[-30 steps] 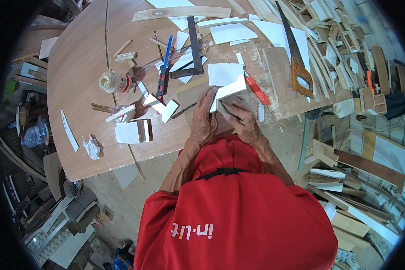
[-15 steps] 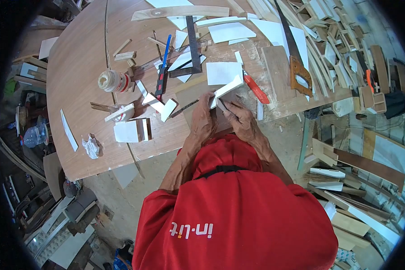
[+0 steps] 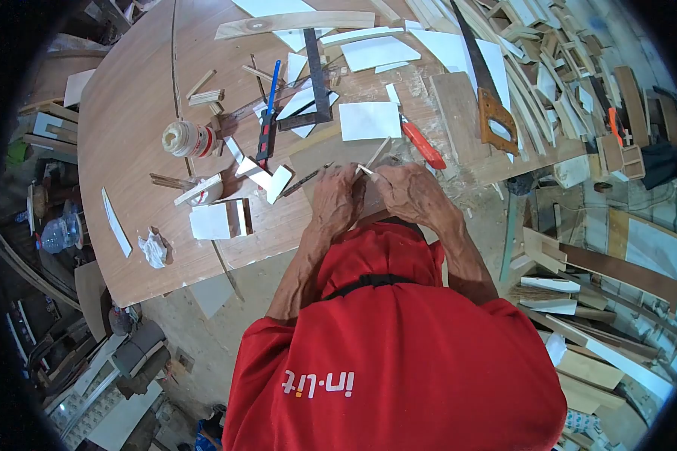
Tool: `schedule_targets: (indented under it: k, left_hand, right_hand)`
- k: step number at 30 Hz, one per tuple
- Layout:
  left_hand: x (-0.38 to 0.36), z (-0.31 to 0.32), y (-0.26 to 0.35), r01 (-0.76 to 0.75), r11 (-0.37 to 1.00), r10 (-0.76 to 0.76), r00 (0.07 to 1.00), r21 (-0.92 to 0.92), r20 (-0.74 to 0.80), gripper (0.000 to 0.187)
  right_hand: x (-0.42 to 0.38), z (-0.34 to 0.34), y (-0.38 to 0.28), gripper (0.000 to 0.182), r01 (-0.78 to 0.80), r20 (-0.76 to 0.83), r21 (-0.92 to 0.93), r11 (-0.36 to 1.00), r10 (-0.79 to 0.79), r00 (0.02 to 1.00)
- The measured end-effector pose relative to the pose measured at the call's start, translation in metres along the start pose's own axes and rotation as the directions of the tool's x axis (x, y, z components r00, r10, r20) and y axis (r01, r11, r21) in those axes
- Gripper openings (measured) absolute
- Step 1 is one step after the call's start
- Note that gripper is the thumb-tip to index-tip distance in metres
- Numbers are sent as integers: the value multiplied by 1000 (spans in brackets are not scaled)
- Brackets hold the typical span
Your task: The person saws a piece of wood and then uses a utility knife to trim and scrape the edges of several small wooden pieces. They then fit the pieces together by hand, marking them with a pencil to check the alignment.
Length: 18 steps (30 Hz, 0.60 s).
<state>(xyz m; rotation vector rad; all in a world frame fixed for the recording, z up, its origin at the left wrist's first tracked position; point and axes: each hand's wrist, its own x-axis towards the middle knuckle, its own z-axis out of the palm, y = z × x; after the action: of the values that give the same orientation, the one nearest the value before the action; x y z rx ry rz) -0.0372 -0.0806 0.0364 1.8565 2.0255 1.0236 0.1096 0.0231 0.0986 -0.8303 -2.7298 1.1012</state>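
Observation:
Both of my hands are close together over the table's near edge. My left hand (image 3: 340, 197) has its fingers closed around a thin strip of wood (image 3: 378, 152). Opposite it, my right hand (image 3: 412, 192) pinches at the same spot, where a small pale tip (image 3: 365, 170) shows; what it grips is too small to make out. Just beyond lies a white rectangular piece (image 3: 370, 121), with a red-handled knife (image 3: 423, 145) to its right. A dark pencil-like tool (image 3: 307, 180) rests left of my left hand.
On the wooden table (image 3: 128, 98) are a steel square (image 3: 317, 75), a blue and black tool (image 3: 269, 113), a glue jar (image 3: 188, 139) and white offcuts (image 3: 210, 221). A handsaw (image 3: 496, 120) lies at the right, by stacked wood strips (image 3: 538, 98).
My right hand has turned and moved slightly right. The piece between my hands has been turned, so its broad white face no longer shows and a narrow wood edge does.

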Motion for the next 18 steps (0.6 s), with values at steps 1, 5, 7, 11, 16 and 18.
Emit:
schedule_targets:
  k: [1, 5, 7, 11, 16, 18]
  left_hand:
    - [0, -2, 4, 116, 988, -109, 991, -100, 73, 25]
    - [-1, -4, 12, 326, 897, -277, 941, -298, 196, 26]
    - [0, -8, 18, 350, 873, -303, 935, -339, 186, 26]
    - [3, -12, 19, 420, 834, -382, 908, -357, 174, 28]
    - [-3, -14, 5, 478, 795, -439, 878, -373, 189, 31]
    - [-2, -15, 2, 474, 799, -428, 880, -369, 204, 31]
  right_hand:
    - [2, 1, 3, 17, 20, 1, -31, 999, -20, 1000]
    - [8, -5, 1, 19, 144, -25, -129, 981, -148, 989]
    - [13, -1, 8, 20, 123, -23, -112, 986, -126, 992]
    - [24, -3, 12, 25, 215, 99, -293, 932, -194, 976]
    - [29, -2, 5, 26, 12, 10, -115, 993, -11, 1000]
    - [29, -2, 3, 26, -13, 22, -104, 995, 15, 1000]
